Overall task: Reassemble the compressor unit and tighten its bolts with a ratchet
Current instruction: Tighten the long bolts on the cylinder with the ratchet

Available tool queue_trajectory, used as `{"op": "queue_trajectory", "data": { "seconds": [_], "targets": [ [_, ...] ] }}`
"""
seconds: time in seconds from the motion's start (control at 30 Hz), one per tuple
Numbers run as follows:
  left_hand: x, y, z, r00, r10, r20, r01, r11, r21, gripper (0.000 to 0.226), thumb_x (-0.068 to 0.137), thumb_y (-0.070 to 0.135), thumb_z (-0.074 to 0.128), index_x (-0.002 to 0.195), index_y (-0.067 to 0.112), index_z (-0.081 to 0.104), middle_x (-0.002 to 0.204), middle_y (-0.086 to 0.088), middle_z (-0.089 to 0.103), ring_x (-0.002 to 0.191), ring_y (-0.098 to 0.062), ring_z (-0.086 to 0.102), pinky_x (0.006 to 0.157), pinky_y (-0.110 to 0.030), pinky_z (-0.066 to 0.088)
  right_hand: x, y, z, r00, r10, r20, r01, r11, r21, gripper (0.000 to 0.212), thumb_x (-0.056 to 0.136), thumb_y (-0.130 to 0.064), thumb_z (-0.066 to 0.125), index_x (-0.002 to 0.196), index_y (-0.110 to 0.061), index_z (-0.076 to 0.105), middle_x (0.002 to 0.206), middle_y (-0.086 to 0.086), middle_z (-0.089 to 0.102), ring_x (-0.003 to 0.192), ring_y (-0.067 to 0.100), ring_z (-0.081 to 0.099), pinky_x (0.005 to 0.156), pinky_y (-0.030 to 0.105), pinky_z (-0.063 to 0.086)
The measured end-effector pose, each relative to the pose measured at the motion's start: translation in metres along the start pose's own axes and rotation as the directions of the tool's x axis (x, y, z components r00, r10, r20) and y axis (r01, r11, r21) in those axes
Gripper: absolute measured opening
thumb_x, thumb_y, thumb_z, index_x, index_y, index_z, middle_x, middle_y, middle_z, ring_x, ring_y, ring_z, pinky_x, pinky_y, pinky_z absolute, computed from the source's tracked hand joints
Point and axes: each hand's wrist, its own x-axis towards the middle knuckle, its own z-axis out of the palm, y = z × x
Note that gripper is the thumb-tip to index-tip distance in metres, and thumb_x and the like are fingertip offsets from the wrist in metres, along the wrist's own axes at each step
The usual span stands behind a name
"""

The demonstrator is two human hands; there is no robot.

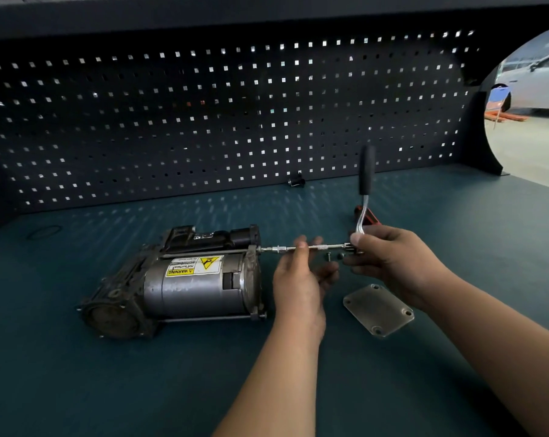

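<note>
head view: the compressor unit (178,282) lies on its side on the green surface (109,389). it looks like a heavy, stiff, grimy lump of cast metal, probably best steadied by its smooth motor can or end flanges. just right of the compressor unit, the left hand (301,279) pinches the thin extension bar (326,247), whose tip meets a bolt at the unit's upper right corner. further right, the right hand (389,257) is clamped round the head of the ratchet (367,171), its handle standing up. a loose cover plate (378,309) and small screws (329,256) also lie right of the compressor unit. its yellow label (192,265) reads "warning" and "hot surface", upside down.
</note>
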Motion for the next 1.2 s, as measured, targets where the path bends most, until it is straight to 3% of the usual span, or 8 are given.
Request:
{"op": "queue_trajectory", "data": {
  "seconds": [0.1, 0.2, 0.3, 0.43, 0.77, 0.9, 1.03, 1.2],
  "targets": [
    [-0.001, 0.002, -0.001, 0.998, -0.008, 0.066, 0.006, 0.999, 0.037, 0.018, 0.099, 0.023, 0.045, 0.101, 0.014, 0.061, 0.095, 0.000, 0.074, 0.049, -0.012, 0.057, 0.052, -0.023, 0.050, -0.003, 0.003, 0.004, 0.988, 0.114, -0.103, -0.117, 0.993, -0.021, 0.031, 0.090, -0.038, 0.060, 0.078, -0.009, 0.062, 0.057, 0.002, 0.063, 0.043, 0.015, 0.056, 0.040, 0.025, 0.044],
    [0.002, 0.000, -0.005, 0.999, 0.032, 0.040, -0.038, 0.989, 0.142, 0.018, 0.098, 0.024, 0.047, 0.095, 0.015, 0.062, 0.085, 0.003, 0.074, 0.044, -0.010, 0.053, 0.050, -0.022, 0.049, -0.006, 0.007, 0.006, 0.977, 0.162, -0.141, -0.172, 0.983, -0.059, 0.039, 0.089, -0.045, 0.059, 0.080, -0.007, 0.061, 0.052, 0.000, 0.060, 0.040, 0.017, 0.051, 0.038, 0.026, 0.039],
    [0.005, -0.003, -0.006, 0.997, 0.073, -0.013, -0.069, 0.982, 0.173, 0.016, 0.095, 0.026, 0.053, 0.087, 0.017, 0.064, 0.077, 0.005, 0.074, 0.040, -0.008, 0.048, 0.051, -0.023, 0.044, -0.007, 0.007, 0.004, 0.993, 0.054, -0.108, -0.056, 0.998, -0.019, 0.032, 0.091, -0.035, 0.060, 0.080, -0.006, 0.062, 0.060, 0.003, 0.063, 0.043, 0.016, 0.053, 0.040, 0.025, 0.042],
    [0.007, -0.004, -0.003, 0.995, 0.084, -0.052, -0.075, 0.986, 0.151, 0.017, 0.094, 0.027, 0.056, 0.081, 0.017, 0.063, 0.072, 0.002, 0.073, 0.036, -0.007, 0.043, 0.051, -0.024, 0.041, -0.007, 0.003, -0.002, 0.988, -0.156, -0.016, 0.152, 0.978, -0.141, 0.006, 0.090, -0.012, 0.063, 0.091, -0.012, 0.069, 0.070, 0.000, 0.064, 0.053, 0.015, 0.060, 0.051, 0.024, 0.049],
    [0.005, -0.002, -0.003, 0.999, 0.042, -0.022, -0.038, 0.988, 0.150, 0.018, 0.096, 0.030, 0.051, 0.090, 0.017, 0.062, 0.083, 0.004, 0.072, 0.040, -0.011, 0.048, 0.053, -0.024, 0.046, 0.001, 0.004, -0.009, 0.994, -0.088, 0.066, 0.088, 0.996, -0.001, 0.020, 0.082, 0.010, 0.061, 0.093, -0.006, 0.067, 0.100, 0.005, 0.066, 0.078, 0.020, 0.071, 0.064, 0.023, 0.055],
    [-0.001, -0.001, 0.002, 0.999, 0.011, 0.050, -0.012, 1.000, 0.026, 0.014, 0.099, 0.025, 0.046, 0.102, 0.021, 0.059, 0.098, 0.005, 0.070, 0.046, -0.013, 0.056, 0.054, -0.025, 0.051, 0.002, 0.000, -0.008, 0.997, -0.052, 0.050, 0.054, 0.998, -0.033, 0.008, 0.087, -0.010, 0.064, 0.084, -0.011, 0.071, 0.079, 0.002, 0.071, 0.062, 0.018, 0.069, 0.053, 0.024, 0.054],
    [-0.001, 0.001, 0.000, 0.995, 0.000, 0.104, -0.001, 1.000, 0.006, 0.017, 0.100, 0.022, 0.043, 0.108, 0.018, 0.057, 0.101, 0.004, 0.072, 0.051, -0.014, 0.058, 0.054, -0.026, 0.052, 0.003, 0.000, -0.004, 0.998, 0.053, -0.036, -0.058, 0.987, -0.149, 0.031, 0.089, -0.036, 0.062, 0.078, -0.008, 0.062, 0.058, 0.004, 0.064, 0.043, 0.018, 0.055, 0.040, 0.026, 0.043],
    [0.002, 0.001, -0.006, 0.993, 0.012, 0.115, -0.023, 0.996, 0.088, 0.017, 0.100, 0.022, 0.044, 0.102, 0.017, 0.059, 0.094, 0.004, 0.073, 0.049, -0.013, 0.057, 0.055, -0.026, 0.052, -0.003, 0.007, -0.003, 0.997, 0.058, -0.054, -0.068, 0.975, -0.209, 0.037, 0.090, -0.044, 0.058, 0.078, -0.010, 0.060, 0.055, 0.002, 0.062, 0.042, 0.018, 0.055, 0.039, 0.022, 0.041]
  ]
}}
